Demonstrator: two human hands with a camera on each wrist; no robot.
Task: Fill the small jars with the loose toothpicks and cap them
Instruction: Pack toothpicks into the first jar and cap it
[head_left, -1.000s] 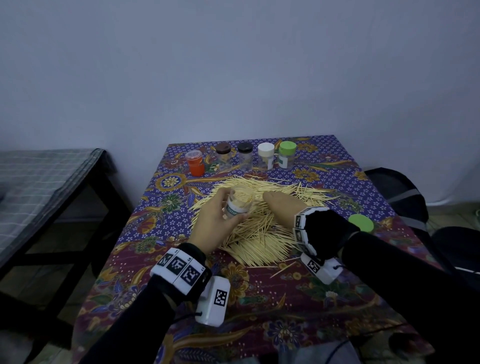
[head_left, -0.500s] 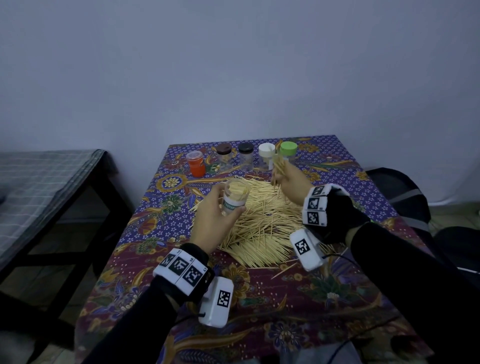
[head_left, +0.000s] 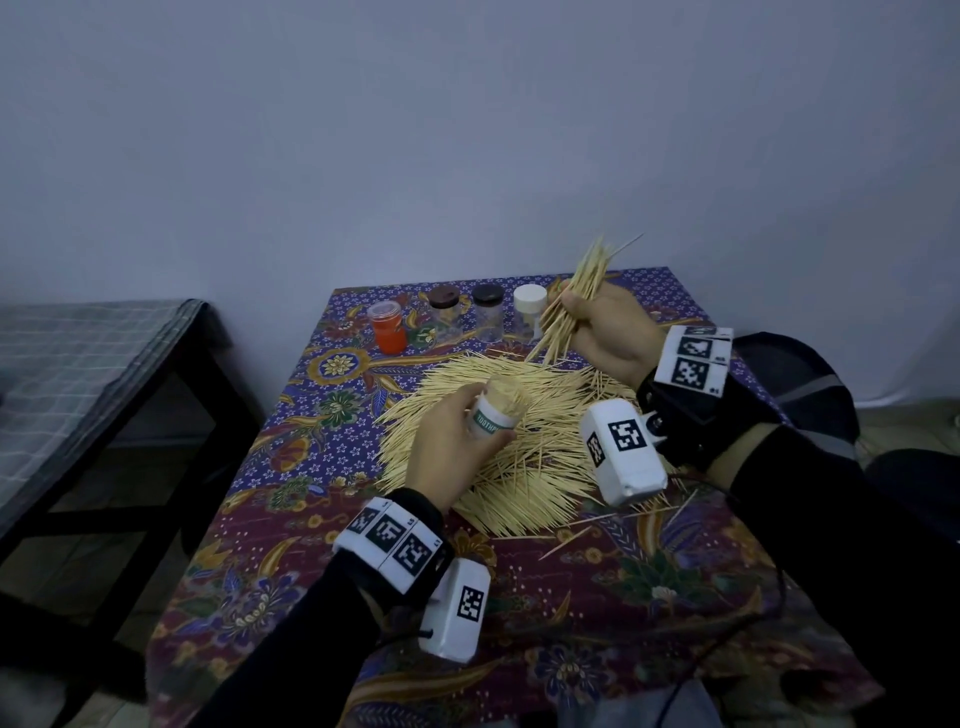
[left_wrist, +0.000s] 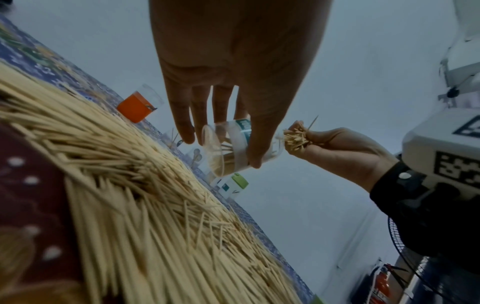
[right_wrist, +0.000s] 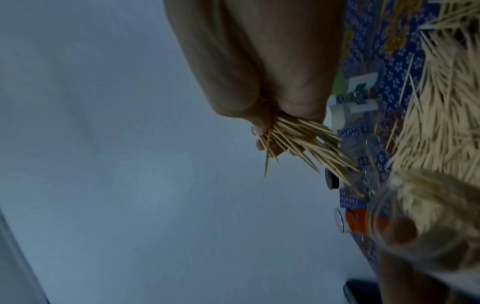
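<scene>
My left hand (head_left: 480, 434) holds a small clear jar (head_left: 497, 415) with a white label, open and packed with toothpicks, tilted above the big loose toothpick pile (head_left: 524, 467). My right hand (head_left: 574, 314) is raised behind the pile and grips a splayed bunch of toothpicks (head_left: 582, 286). In the left wrist view the jar (left_wrist: 228, 150) sits between thumb and fingers, its mouth facing the bunch (left_wrist: 294, 139). The right wrist view shows the bunch (right_wrist: 298, 139) fanning out of my fist, with the jar's open mouth (right_wrist: 428, 216) below it.
At the table's back edge stand an orange jar (head_left: 387, 327), two dark-capped jars (head_left: 444, 306), a white-capped jar (head_left: 530, 306) and a green-capped one (left_wrist: 239, 182). A dark bench (head_left: 78, 374) stands left of the patterned tablecloth (head_left: 597, 597), a dark bag (head_left: 810, 384) right.
My right hand has come up off the pile with a bunch of toothpicks, rising toward the back right. The left hand keeps the jar in nearly the same place.
</scene>
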